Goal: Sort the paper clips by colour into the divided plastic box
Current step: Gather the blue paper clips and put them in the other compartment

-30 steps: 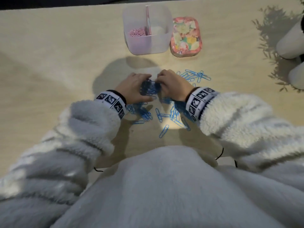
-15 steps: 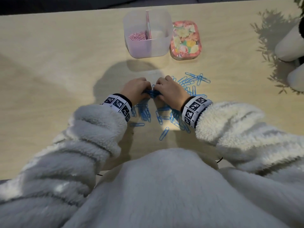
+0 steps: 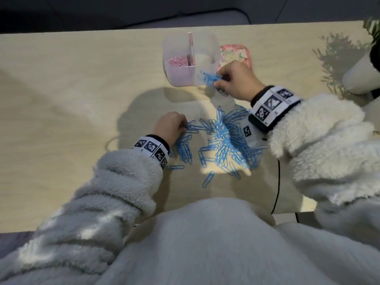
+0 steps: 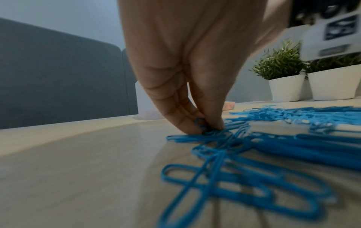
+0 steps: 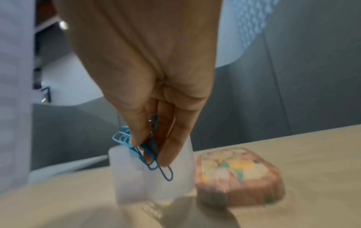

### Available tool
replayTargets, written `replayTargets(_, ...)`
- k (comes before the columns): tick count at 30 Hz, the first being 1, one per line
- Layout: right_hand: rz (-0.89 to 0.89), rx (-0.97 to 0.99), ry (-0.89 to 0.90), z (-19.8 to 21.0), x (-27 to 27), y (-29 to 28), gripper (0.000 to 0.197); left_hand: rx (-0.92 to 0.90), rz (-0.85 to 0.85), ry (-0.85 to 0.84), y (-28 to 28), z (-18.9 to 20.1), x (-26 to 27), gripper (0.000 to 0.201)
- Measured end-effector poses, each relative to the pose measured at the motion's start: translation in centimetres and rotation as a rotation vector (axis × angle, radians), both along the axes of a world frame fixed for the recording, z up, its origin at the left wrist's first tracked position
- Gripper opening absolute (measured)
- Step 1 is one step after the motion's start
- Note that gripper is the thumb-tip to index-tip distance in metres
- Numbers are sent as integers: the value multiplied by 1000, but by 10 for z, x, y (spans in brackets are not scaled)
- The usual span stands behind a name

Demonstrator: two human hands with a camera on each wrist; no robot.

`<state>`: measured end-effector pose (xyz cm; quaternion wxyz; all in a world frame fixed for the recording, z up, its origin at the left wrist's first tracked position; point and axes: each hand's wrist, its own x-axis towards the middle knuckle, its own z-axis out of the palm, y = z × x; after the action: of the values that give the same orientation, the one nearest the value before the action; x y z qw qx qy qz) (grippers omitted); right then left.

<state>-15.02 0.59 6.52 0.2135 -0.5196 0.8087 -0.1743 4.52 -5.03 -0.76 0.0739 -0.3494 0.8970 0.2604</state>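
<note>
A translucent divided box (image 3: pixel 213 45) (image 5: pixel 126 182) stands at the back of the table, with pink paper clips (image 3: pixel 177 62) in its left compartment. My right hand (image 3: pixel 221 80) (image 5: pixel 150 148) pinches a bunch of blue paper clips (image 3: pixel 208 77) (image 5: pixel 150 155) in front of the box's right compartment, at its near wall. A big heap of blue paper clips (image 3: pixel 226 138) (image 4: pixel 293 143) lies on the table in front of me. My left hand (image 3: pixel 182 126) (image 4: pixel 203 125) pinches blue clips at the heap's left edge, fingertips down on the table.
A pink patterned tin (image 3: pixel 236 53) (image 5: pixel 240 175) sits right of the box. White plant pots (image 3: pixel 359 77) (image 4: pixel 287 88) stand at the far right. A black cable (image 3: pixel 277 186) runs off the near table edge. The table (image 3: pixel 61 99) spreads bare to the left.
My right hand has lifted a bunch of blue clips from the heap and carried it forward to the box. My left hand stayed at the heap, and shifted left.
</note>
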Motion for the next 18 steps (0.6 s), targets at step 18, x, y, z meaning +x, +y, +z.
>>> replayTargets(18,-302,-99,-206,13,-31,-74,25,-30,-7,-127,6,2,-19,19)
